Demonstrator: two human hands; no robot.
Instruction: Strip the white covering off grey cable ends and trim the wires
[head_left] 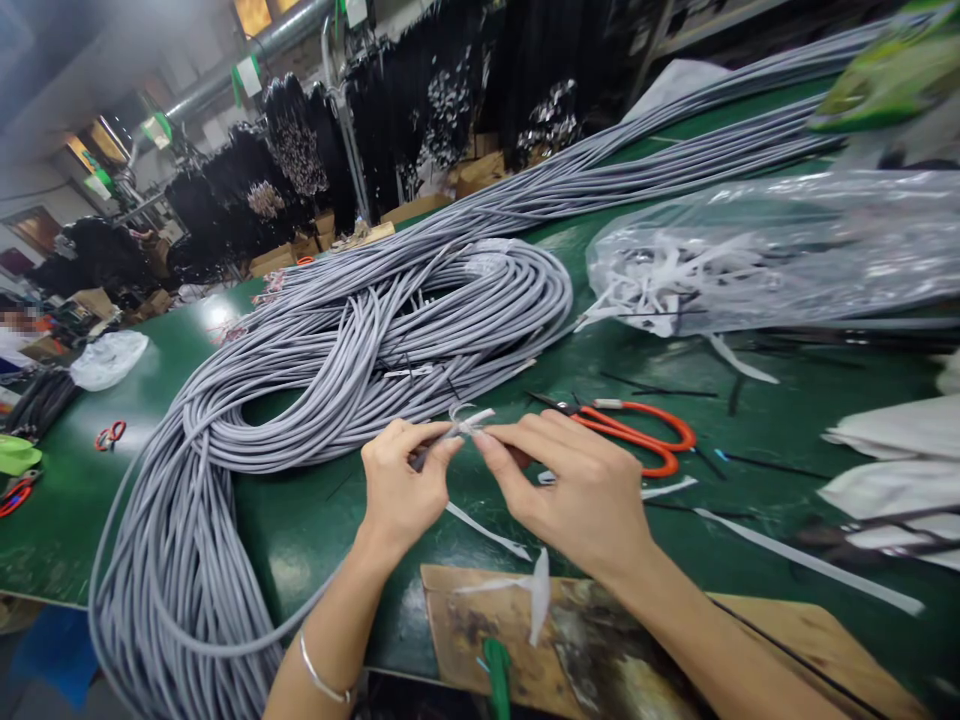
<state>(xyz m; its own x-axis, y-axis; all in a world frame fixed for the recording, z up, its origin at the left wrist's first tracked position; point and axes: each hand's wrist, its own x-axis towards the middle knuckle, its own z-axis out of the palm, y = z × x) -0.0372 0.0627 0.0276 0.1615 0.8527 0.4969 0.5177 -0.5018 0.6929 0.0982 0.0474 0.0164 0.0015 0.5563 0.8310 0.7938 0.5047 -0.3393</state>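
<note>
My left hand point(405, 485) is closed in a pinch around the end of a grey cable, which shows only a little between thumb and forefinger. White frayed strands point(471, 422) stick out of that cable end. Thumb and fingertips of my right hand point(581, 485) pinch these strands, close beside the left fingertips. Just beyond the right hand lie scissors with orange handles point(686, 432), partly hidden by its knuckles. Behind both hands spreads a large coiled bundle of grey cables point(315, 400), drooping over the table's front edge at left.
A clear plastic bag point(825, 250) holding white strips lies at the right. White scraps point(817, 565) and black ties are scattered on the green table point(300, 540). A worn wooden board point(465, 620) sits at the front edge. Small red-handled snips point(111, 435) lie far left.
</note>
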